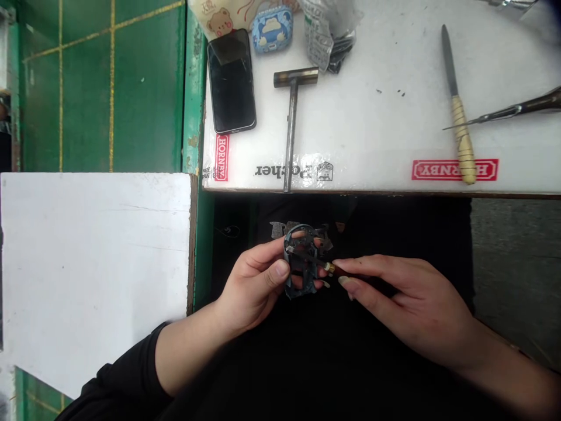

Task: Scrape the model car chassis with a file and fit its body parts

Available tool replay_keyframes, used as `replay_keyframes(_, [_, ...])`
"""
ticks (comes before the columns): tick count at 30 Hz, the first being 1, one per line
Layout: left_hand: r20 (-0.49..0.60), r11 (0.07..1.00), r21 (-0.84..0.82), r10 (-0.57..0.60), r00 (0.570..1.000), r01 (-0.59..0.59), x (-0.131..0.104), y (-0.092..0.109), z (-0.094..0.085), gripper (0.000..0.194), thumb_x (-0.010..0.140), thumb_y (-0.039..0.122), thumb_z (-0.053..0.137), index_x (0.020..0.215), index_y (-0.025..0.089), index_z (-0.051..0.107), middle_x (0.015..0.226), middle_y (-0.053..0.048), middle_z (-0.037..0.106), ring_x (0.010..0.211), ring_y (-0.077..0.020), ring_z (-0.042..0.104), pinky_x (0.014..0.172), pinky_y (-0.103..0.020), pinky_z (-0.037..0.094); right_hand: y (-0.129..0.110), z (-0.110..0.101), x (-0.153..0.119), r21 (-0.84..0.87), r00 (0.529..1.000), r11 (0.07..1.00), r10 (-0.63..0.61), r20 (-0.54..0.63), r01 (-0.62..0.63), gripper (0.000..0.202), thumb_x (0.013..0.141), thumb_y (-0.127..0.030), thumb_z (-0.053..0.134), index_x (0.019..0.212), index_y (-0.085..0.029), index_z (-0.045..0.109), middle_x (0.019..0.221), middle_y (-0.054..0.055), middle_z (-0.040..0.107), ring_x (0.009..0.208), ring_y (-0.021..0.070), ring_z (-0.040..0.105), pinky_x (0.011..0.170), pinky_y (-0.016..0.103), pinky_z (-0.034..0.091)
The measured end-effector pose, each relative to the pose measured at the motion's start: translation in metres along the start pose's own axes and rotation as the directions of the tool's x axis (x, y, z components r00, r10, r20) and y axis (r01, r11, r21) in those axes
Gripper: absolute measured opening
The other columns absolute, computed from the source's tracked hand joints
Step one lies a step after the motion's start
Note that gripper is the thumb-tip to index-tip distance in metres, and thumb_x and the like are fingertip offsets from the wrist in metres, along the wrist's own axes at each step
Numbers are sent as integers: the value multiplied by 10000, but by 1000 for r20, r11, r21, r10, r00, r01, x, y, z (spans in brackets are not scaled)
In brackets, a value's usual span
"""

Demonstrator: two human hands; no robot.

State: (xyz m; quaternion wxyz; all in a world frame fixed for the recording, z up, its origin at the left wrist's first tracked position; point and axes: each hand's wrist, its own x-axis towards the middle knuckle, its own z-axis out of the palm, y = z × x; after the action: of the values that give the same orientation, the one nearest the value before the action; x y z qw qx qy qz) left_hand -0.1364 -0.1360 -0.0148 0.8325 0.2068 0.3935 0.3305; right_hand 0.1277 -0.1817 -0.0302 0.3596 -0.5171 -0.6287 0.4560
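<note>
Our left hand [252, 286] pinches the dark frame [310, 272] between thumb and fingers; our right hand [412, 298] grips the slim tool [329, 268], its blade lying across the frame. Both have room over our lap, just off the desk's [372, 137] near edge (the T-shaped tool's [290, 128] shaft ends there). Near its right side lies the yellow-handled file [462, 128].

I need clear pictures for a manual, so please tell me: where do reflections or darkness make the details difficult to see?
In the head view, the phone shows a paler reflection near its top; in that same head view, the black clothing loses most detail, and the dark part in the left hand stands out poorly against it.
</note>
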Motion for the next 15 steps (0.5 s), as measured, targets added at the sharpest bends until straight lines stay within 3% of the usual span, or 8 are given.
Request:
replay_keyframes(4, [60, 999, 23, 35, 998, -36, -1, 2, -2, 343, 1102, 417, 882, 1441, 373, 898, 1518, -120, 857, 1110, -298, 913, 982, -421, 752, -9, -4, -4, -30, 999, 999, -43, 11, 43, 269, 1159, -187, 745, 1388, -304, 824, 1226, 2, 912, 996, 203, 912, 905, 260, 765])
replay_keyframes(7, [132, 993, 72, 84, 988, -94, -1, 5, -6, 392, 1117, 425, 861, 1488, 302, 875, 1443, -141, 884, 1229, -326, 889, 1088, -454, 726, -18, -7, -8, -46, 995, 995, -91, 40, 93, 313, 1164, -154, 716, 1442, -274, 797, 1170, 26, 899, 932, 197, 891, 782, 257, 739])
replay_keyframes(10, [151, 981, 134, 116, 982, -137, -2, 9, -10, 468, 1099, 425, 882, 1522, 227, 853, 1462, -179, 869, 1302, -365, 866, 1210, -531, 674, -22, -10, -14, -61, 991, 990, -129, 32, 130, 383, 1176, -129, 696, 1522, -278, 766, 1175, 24, 870, 920, 176, 862, 809, 258, 727])
replay_keyframes(15, [131, 980, 156, 105, 986, -125, -3, 12, -9, 465, 1090, 502, 882, 1472, 237, 883, 1640, -204, 772, 1336, -422, 855, 1192, -579, 685, -22, -7, -23, -77, 993, 991, -115, -14, 114, 451, 1159, -128, 694, 1548, -343, 772, 1202, -2, 866, 941, 215, 875, 767, 283, 746])
